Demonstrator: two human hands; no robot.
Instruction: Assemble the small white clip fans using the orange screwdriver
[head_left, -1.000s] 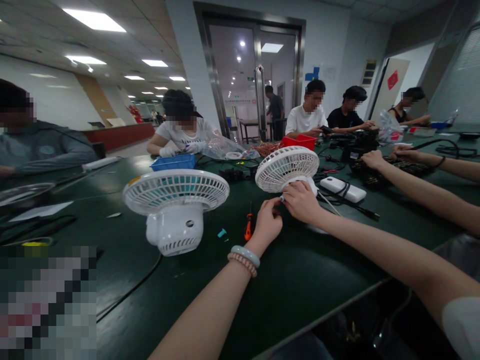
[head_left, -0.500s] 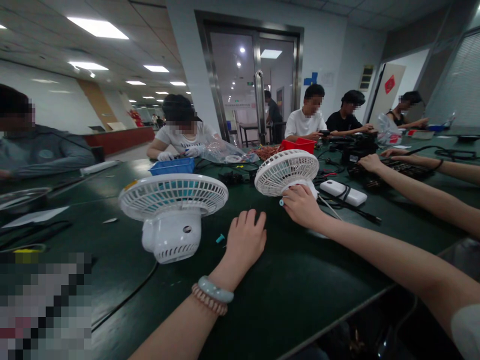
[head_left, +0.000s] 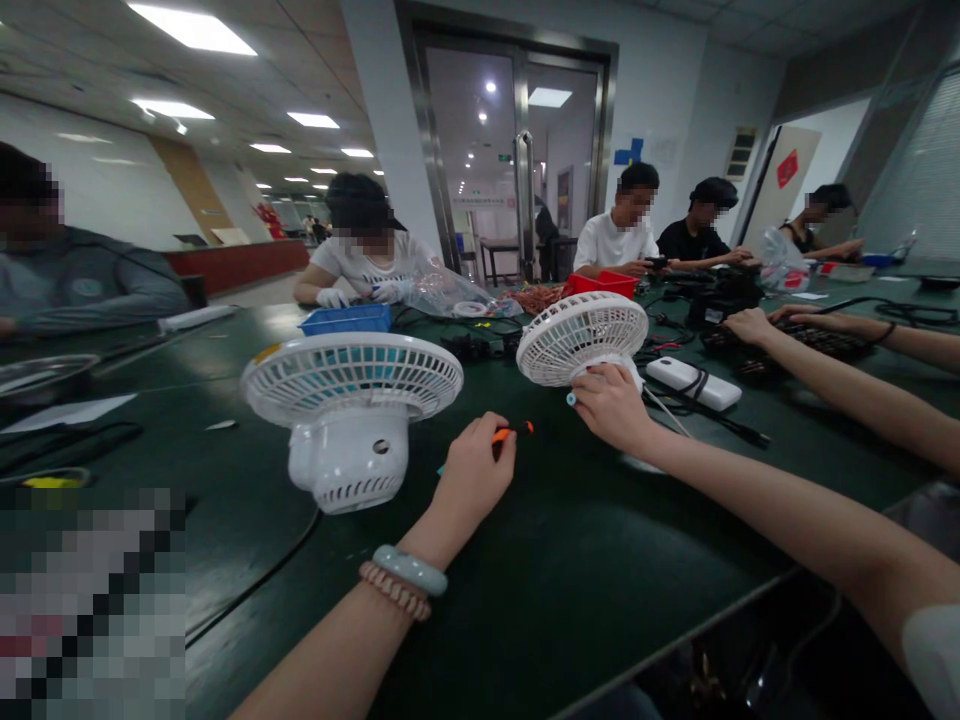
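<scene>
My left hand (head_left: 480, 458) is closed around an orange-and-black tool handle (head_left: 510, 434); its far end is hidden. Left of that hand a white fan (head_left: 349, 455) rests on the table, its round grille facing up and away. A small teal piece (head_left: 441, 470) shows partly behind the hand. My right hand (head_left: 615, 405) grips the neck of a second white fan (head_left: 581, 340), whose grille tilts away from me. A light-blue round end (head_left: 571, 398) sticks out beside its fingers.
A white power bank (head_left: 694, 383) with a black cable lies right of the second fan. Farther back stand a blue tray (head_left: 345, 320) and a red bin (head_left: 604, 284). Another person's hands (head_left: 750, 325) rest near black parts at right. Several people sit around the table (head_left: 585, 600).
My left hand has gone from spread fingers to closed around the orange-and-black handle. It now covers most of the teal piece. My right hand stays at the second fan.
</scene>
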